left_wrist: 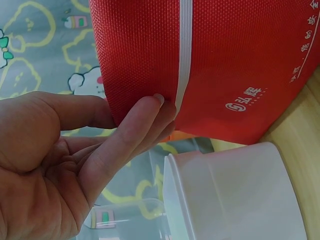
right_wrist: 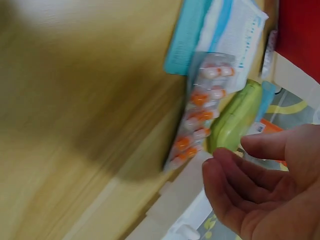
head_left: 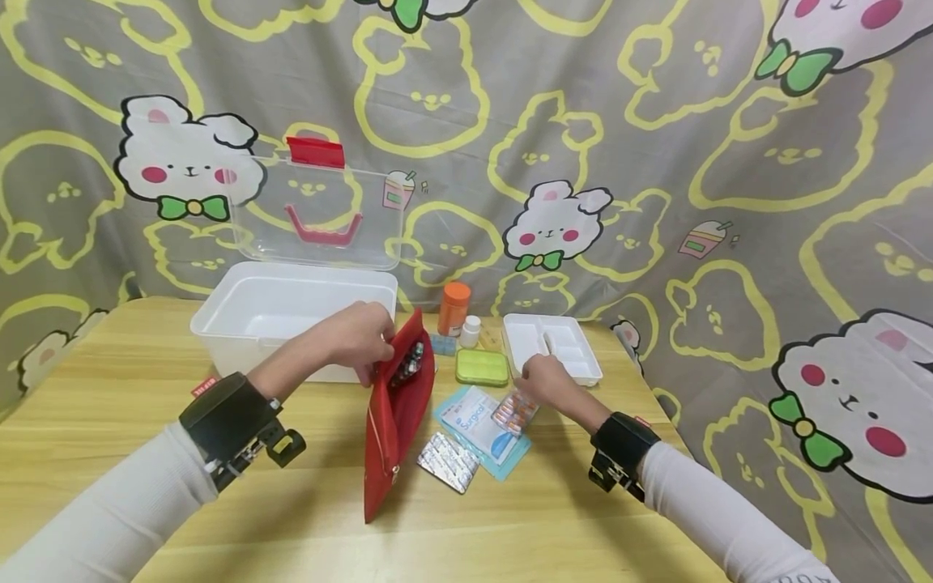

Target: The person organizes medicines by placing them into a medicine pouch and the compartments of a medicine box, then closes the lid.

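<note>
Head view: a pale, wood-grained table (head_left: 313, 530) is filling the foreground, and a grey cloth backdrop (head_left: 455, 182) printed with yellow outlines and white rabbits with green bows is hanging behind it. At the back left, a white box (head_left: 236, 356) is standing with its clear lid (head_left: 251, 231) raised, the lid bearing a red handle (head_left: 324, 236). An orange bottle (head_left: 454, 312), a small white bottle (head_left: 470, 332), a yellow-green case (head_left: 481, 368) and a white divided tray (head_left: 521, 334) are occupying the back right. At the centre, a red pouch (head_left: 381, 441) is standing tilted beside the box, its mouth gaping toward the right and dark-and-silver packs (head_left: 410, 363) showing inside; the left wrist view is revealing coarse woven fabric, a white strip and white lettering. The left hand (head_left: 355, 340) is pinching the pouch's edge between thumb and fingers. A clear capsule blister pack (head_left: 515, 413), its capsules orange and white, is overlapping a blue-and-white packet (head_left: 470, 413) marked "Surgical", with a silver foil sheet (head_left: 448, 462) lying near the packet. The right hand (head_left: 543, 379) is hovering just beside the pack, fingers loosely bent and thumb held apart; whether a fingertip is touching the pack cannot be told.
</note>
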`<state>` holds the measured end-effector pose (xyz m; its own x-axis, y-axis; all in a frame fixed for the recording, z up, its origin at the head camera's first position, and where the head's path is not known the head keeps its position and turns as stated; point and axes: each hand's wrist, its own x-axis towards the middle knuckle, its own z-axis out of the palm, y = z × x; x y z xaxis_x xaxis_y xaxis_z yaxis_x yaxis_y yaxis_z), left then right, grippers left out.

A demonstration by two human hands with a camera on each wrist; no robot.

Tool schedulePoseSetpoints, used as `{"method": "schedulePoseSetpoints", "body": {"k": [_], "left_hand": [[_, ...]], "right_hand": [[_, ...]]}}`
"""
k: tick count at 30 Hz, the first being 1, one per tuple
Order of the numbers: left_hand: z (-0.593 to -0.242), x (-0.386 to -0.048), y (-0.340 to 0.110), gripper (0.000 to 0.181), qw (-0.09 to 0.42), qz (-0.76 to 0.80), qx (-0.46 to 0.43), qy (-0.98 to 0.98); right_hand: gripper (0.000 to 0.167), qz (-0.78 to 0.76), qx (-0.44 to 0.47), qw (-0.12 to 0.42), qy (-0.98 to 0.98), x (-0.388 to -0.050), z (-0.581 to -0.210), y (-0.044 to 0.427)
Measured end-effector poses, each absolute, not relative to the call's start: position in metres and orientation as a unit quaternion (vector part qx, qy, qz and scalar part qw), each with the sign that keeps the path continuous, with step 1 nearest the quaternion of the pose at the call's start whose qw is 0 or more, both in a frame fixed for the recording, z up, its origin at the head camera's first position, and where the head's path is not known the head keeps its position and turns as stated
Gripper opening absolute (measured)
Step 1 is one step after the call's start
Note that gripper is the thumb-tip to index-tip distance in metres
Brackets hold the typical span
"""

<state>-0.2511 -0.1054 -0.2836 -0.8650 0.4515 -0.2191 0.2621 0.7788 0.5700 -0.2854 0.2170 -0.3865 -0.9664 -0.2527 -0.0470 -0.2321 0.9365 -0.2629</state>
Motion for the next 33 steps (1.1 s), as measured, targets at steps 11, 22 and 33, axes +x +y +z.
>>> {"method": "schedulePoseSetpoints", "body": {"k": [11,22,33], "left_hand": [[-0.285,-0.251,-0.105,0.016,0.179,0.272,0.188,0.927],[-0.287,-0.251,-0.103,0.017,0.175,0.27,0.191,0.927],[-0.283,-0.252,-0.101,0.016,0.173,0.265,0.194,0.929]], "right_hand": [[0.051,-0.054,-0.082,0.062,0.993,-0.273,-0.406,0.221],[0.054,-0.095,-0.069,0.086,0.989,-0.271,-0.419,0.22],[0.033,-0.139,-0.04,0.112,0.983,-0.271,-0.413,0.222]]}}
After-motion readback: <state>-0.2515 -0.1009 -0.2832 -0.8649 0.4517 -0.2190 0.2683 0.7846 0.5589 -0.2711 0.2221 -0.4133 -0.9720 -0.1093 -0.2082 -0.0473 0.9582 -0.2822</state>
